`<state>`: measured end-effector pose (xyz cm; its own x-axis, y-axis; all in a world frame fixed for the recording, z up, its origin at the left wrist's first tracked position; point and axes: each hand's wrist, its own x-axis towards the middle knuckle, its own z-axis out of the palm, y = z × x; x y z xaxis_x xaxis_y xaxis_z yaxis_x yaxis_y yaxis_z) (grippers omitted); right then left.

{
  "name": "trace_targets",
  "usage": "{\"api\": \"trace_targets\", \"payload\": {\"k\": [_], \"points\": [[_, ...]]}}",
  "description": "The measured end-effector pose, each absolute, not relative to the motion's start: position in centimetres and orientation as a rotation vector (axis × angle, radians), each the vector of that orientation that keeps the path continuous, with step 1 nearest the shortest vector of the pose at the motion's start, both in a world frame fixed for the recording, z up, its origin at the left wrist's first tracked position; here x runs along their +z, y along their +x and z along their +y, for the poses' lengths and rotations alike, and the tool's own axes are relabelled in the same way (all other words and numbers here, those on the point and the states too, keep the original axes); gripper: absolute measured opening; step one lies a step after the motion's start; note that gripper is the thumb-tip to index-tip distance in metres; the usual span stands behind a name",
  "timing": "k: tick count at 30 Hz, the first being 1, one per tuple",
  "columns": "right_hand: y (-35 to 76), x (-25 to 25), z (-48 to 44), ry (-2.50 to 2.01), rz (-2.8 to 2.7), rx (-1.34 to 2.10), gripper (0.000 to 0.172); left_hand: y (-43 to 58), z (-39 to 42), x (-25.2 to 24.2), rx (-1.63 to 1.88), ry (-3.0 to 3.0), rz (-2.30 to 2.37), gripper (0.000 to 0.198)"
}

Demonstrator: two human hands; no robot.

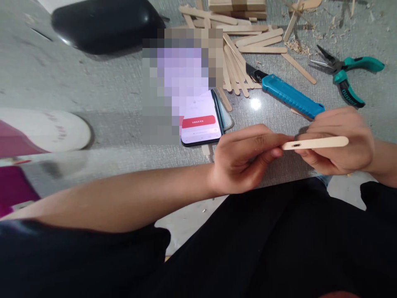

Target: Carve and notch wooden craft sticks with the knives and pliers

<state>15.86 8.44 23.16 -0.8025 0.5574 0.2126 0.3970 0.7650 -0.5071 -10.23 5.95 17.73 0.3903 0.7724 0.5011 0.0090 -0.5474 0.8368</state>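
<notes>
My left hand (pixel 245 159) pinches the left end of a pale wooden craft stick (pixel 325 143) between thumb and fingers. A small dark slot or mark shows in the stick near that end. Behind the stick is my right hand (pixel 344 140), its fingers curled and its thumb against the stick's lower edge; the stick hides part of this grip. Just beyond my right hand lies a blue utility knife (pixel 291 96) with its dark blade pointing up and left. Green-handled needle-nose pliers (pixel 341 68) rest with jaws apart farther right.
Loose craft sticks (pixel 238 66) lie piled at the back, beside wood shavings (pixel 299 45). A phone (pixel 201 132) with a cable (pixel 206 151) plugged in sits left of the pile, partly pixelated. A black case (pixel 108 25) and a white rounded object (pixel 68 130) are on the left.
</notes>
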Motion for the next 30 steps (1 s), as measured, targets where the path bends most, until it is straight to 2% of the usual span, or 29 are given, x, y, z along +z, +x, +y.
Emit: {"api": "trace_targets", "payload": {"k": [3, 8, 22, 30], "points": [[15.6, 22.9, 8.7, -0.623, -2.587, 0.472, 0.01, -10.2, 5.9, 17.5, 1.223, 1.841, 0.697, 0.025], [15.2, 22.2, 8.6, -0.598, -2.549, 0.457, 0.012, -10.2, 6.2, 17.3, 1.225, 1.814, 0.654, 0.023], [14.6, 21.5, 8.2, -0.59, -2.474, 0.72, 0.01, -10.2, 6.0, 17.2, 1.236, 1.784, 0.647, 0.021], [14.4, 21.1, 7.9, -0.601, -2.327, 0.948, 0.017, -10.0, 6.6, 17.6, 1.223, 1.678, 0.627, 0.018]]}}
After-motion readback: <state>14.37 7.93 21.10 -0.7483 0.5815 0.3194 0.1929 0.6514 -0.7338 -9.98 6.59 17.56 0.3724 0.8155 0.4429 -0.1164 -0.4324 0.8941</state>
